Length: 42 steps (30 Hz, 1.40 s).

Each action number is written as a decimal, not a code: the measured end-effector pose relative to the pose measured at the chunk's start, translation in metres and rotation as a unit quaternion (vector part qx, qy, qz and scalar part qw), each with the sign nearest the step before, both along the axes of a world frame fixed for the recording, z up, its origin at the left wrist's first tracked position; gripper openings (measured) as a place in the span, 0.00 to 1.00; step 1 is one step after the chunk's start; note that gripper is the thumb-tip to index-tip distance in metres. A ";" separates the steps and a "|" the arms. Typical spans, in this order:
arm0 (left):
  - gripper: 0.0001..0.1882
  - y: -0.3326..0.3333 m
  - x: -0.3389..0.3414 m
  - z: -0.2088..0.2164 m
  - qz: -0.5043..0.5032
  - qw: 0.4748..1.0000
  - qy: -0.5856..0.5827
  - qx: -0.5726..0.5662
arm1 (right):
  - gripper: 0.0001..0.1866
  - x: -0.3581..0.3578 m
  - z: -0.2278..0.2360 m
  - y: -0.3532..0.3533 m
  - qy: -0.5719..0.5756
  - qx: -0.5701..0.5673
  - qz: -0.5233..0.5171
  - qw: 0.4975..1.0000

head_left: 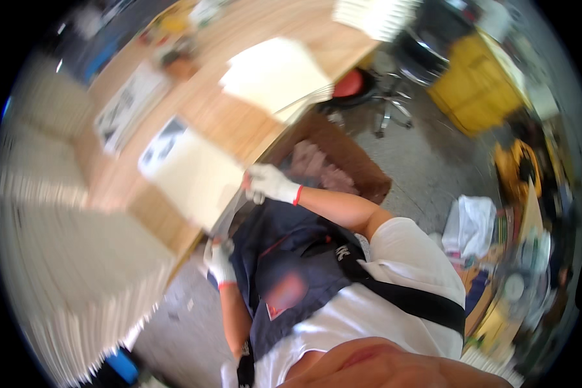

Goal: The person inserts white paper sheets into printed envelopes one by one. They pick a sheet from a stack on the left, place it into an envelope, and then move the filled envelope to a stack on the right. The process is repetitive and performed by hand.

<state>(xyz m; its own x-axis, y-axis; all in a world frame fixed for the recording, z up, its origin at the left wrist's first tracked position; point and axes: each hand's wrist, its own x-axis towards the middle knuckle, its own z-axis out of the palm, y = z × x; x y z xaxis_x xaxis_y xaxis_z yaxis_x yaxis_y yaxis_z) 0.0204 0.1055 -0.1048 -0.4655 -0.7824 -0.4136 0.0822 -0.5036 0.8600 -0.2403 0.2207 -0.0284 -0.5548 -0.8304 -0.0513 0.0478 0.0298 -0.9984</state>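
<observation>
My right hand (270, 183), in a white glove with a red cuff, is at the table's front edge with its fingers curled. Lower and further left is my left hand (220, 261), gloved the same way, also with bent fingers. Between them stretches a thin, greyish, see-through sheet (227, 218), pinched at both ends; blur hides its exact kind. Just beyond it a cream sheet (194, 178) lies on the wooden table (229, 132), with a dark-printed white sheet (165, 143) showing under its far end.
Fanned cream sheets (278, 74) and a printed stack (132, 107) lie further back. Tall paper stacks (77, 258) rise at the left. Under the table edge stands a brown cardboard box (365, 178) with crumpled material. A wheeled chair (391, 107) and yellow bin (475, 84) are right.
</observation>
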 end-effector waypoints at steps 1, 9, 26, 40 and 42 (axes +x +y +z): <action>0.15 0.002 -0.009 0.015 -0.004 0.999 -0.040 -0.028 | 0.02 -0.036 -0.030 0.014 0.117 -0.082 -0.169 0.975; 0.14 -0.006 0.001 0.040 -0.065 0.733 -0.297 -0.609 | 0.14 -0.082 -0.051 0.153 0.472 0.511 0.227 0.681; 0.06 -0.007 -0.013 0.042 -0.050 0.715 -0.265 -0.645 | 0.08 -0.008 -0.027 0.004 0.570 -0.075 0.052 0.817; 0.13 -0.005 -0.030 0.053 -0.020 0.827 -0.286 -0.483 | 0.13 0.016 -0.043 -0.029 0.383 0.051 -0.091 0.918; 0.14 -0.011 -0.031 0.037 0.027 0.831 -0.264 -0.488 | 0.14 0.019 -0.041 -0.032 0.315 0.100 -0.112 0.937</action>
<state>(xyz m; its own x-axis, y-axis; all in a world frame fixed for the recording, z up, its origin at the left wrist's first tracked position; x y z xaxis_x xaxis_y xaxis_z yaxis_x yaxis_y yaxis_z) -0.0110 0.0944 -0.0683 -0.3747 -0.8789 0.2953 -0.4373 0.4484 0.7796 -0.2209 0.1885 -0.0698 -0.6859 -0.6989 0.2026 -0.5217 0.2782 -0.8065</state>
